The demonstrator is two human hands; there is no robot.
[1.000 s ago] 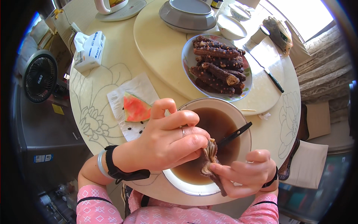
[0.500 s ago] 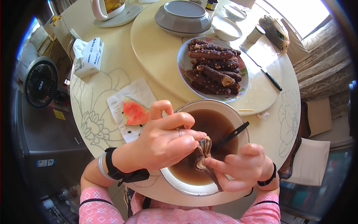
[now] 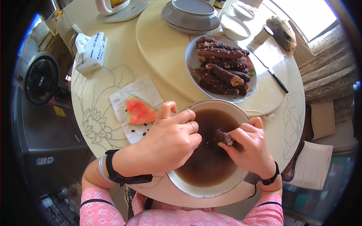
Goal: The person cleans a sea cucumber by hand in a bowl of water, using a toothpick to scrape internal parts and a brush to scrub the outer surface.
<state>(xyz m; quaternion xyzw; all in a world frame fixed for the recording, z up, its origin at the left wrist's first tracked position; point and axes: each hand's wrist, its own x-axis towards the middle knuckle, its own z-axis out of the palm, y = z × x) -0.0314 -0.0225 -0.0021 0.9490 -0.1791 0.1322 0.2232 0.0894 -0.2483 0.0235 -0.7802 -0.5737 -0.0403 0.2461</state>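
Note:
A dark brown sea cucumber (image 3: 223, 138) is gripped in my right hand (image 3: 247, 145), its end showing past the thumb and fingers above the bowl. My left hand (image 3: 171, 133) is over the bowl's left side, fingers curled; their tips and anything in them are hidden. Below both hands stands a white bowl (image 3: 211, 192) of murky brown liquid (image 3: 205, 169). Beyond it, several bumpy dark sea cucumbers (image 3: 222, 66) are piled on a patterned plate (image 3: 191, 64).
Left of the bowl, a watermelon slice (image 3: 140, 111) and black seeds lie on a tissue (image 3: 120, 100). A black-handled knife (image 3: 278, 81) rests on the turntable (image 3: 158, 43) right of the plate. Further back are a tissue pack (image 3: 91, 52), a grey lidded dish (image 3: 190, 17) and a white bowl (image 3: 234, 28).
My hands have moved apart, the sea cucumber passing from between both into my right hand, which has risen. My left fingers have curled. The black handle in the bowl is out of sight.

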